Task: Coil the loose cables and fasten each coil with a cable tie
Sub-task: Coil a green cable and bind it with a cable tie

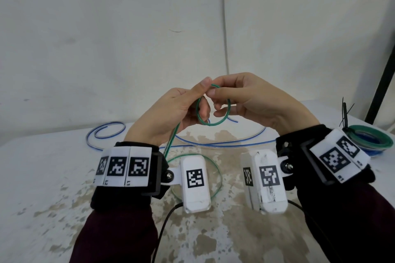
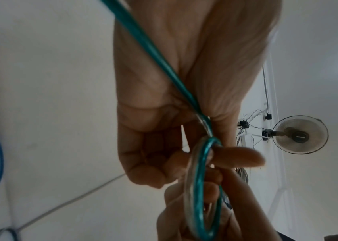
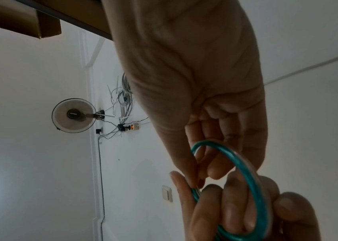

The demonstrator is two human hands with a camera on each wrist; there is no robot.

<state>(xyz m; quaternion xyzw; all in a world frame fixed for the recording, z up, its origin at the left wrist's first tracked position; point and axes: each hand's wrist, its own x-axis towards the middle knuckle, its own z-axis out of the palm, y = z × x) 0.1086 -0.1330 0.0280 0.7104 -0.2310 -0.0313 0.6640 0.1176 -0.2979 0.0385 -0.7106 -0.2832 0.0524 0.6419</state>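
Observation:
A green cable forms a small loop held up above the table between both hands. My left hand pinches the loop's left side, thumb on top. From it the cable's tail drops to the table and ends in a wide ring. My right hand pinches the top of the loop with fingers curled through it. In the left wrist view the green cable crosses the palm into the loop. The right wrist view shows the loop round curled fingers.
A loose blue cable snakes across the far side of the white, worn table. At the right edge lies a green and blue coil bound with a black tie, its tails sticking up. A dark post stands behind it.

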